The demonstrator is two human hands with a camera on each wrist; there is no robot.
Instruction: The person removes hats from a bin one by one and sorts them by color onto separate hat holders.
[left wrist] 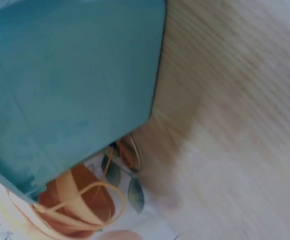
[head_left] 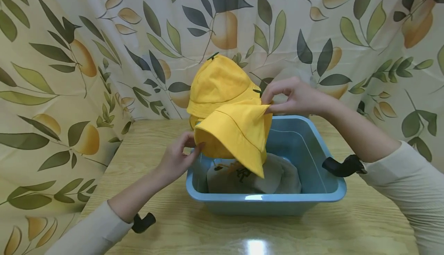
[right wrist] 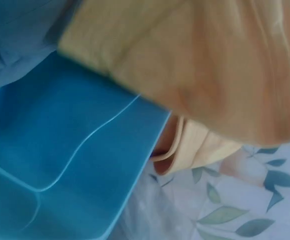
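Left hand [head_left: 178, 155], right hand [head_left: 295, 97] pinch front hat [head_left: 239, 125], unplaced; rear hat [head_left: 220, 81] probably done, grey cloth [head_left: 279, 174] likely left.

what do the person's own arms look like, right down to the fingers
The left sleeve and right sleeve are off-white, the right one finely ribbed or creased. A curved black attachment juts out near each cuff, left and right. The fingers show no gloves.
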